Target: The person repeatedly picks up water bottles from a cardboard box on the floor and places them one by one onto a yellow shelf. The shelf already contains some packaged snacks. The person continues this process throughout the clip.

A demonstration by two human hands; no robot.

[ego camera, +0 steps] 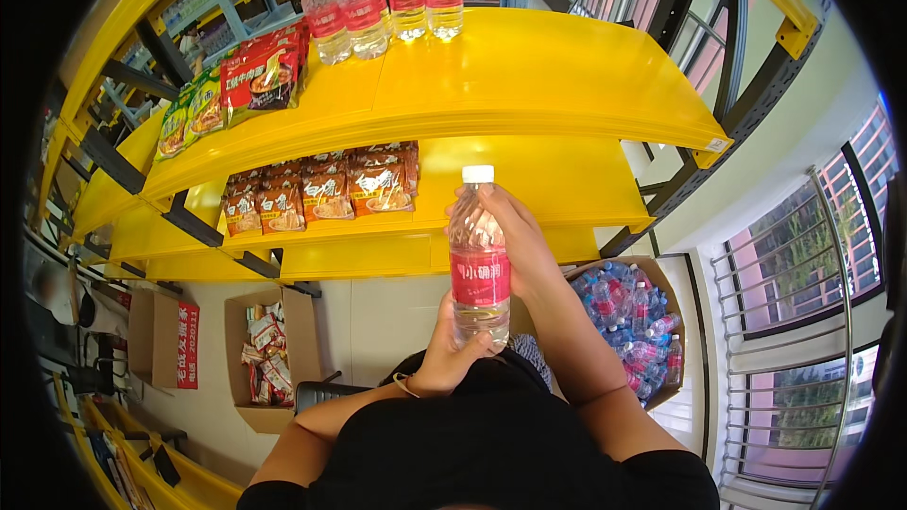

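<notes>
A clear plastic water bottle (pixel 480 276) with a white cap and a pink-red label stands upright between my hands, in front of the yellow shelves. My left hand (pixel 453 354) grips it at the base. My right hand (pixel 514 230) is closed round its upper part, just below the cap. Several similar bottles (pixel 361 14) stand at the back of the upper yellow shelf (pixel 538 78). Left of them on that shelf lie red instant noodle packets (pixel 258 78) and green noodle packets (pixel 191 113). Brown noodle packets (pixel 326 191) sit in rows on the shelf below.
A cardboard box of plastic bottles (pixel 631 326) stands on the floor at right, near a metal railing (pixel 843 283). At left are a cardboard box of packaged snacks (pixel 269 354) and another cardboard box (pixel 152 340). Black shelf uprights (pixel 765 85) frame the shelves. A person (pixel 53 290) is at far left.
</notes>
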